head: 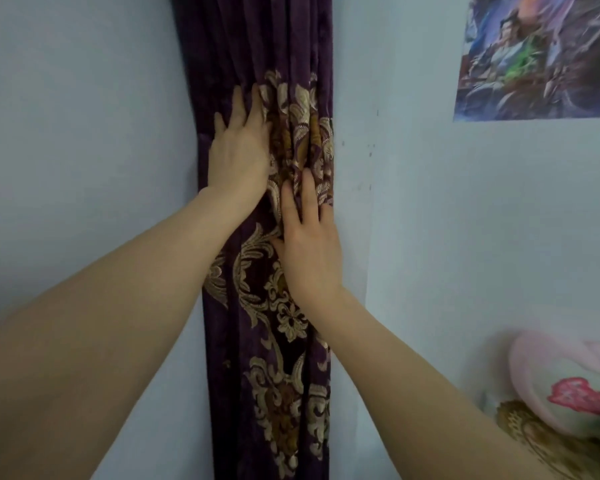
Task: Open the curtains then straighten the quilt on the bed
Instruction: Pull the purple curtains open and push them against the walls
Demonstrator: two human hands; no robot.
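We see both hands flat on the gathered purple curtain (267, 306), grasping nothing. The left hand (239, 157) lies higher, fingers (237, 105) straight and spread; the right hand (310, 251) presses just below, fingers (309, 192) extended into the folds.

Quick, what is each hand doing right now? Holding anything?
Left hand: open, fingers straight, pressing flat on the curtain.
Right hand: open, fingers straight, pressing the curtain lower down; holding nothing.

Pale blue-grey walls (66, 133) meet in a corner, with 1 colourful poster (541, 53) high on the right wall and floral bedding (565, 393) below it.
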